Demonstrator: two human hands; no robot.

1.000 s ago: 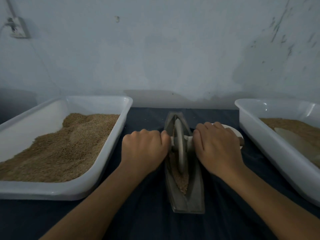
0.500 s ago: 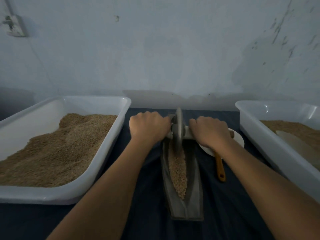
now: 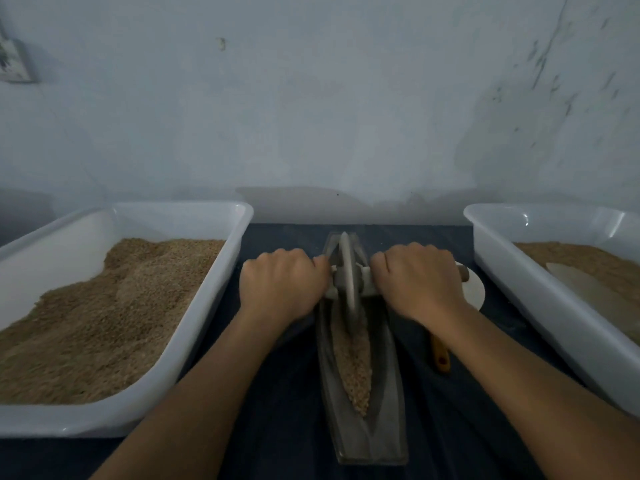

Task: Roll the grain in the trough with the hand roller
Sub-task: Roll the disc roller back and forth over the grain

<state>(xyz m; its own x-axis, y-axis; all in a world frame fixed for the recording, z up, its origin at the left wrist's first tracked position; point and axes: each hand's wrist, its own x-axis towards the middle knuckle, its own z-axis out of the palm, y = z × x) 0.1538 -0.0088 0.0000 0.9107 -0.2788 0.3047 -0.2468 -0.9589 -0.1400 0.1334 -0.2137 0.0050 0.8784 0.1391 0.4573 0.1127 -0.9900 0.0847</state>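
Observation:
A long grey boat-shaped trough lies on the dark cloth, running away from me. Brown grain fills its groove in the near half. The hand roller, a grey disc on a crosswise axle, stands upright in the trough's far half. My left hand grips the axle's left handle and my right hand grips the right handle, one on each side of the disc. The handles are mostly hidden under my fingers.
A white tub heaped with brown grain stands at the left. Another white tub with grain and a pale scoop stands at the right. A white dish and a yellow-handled tool lie right of the trough. The wall is close behind.
The roller went from mid-trough to the far end, then came back a little toward me; both hands moved with it and kept their grip.

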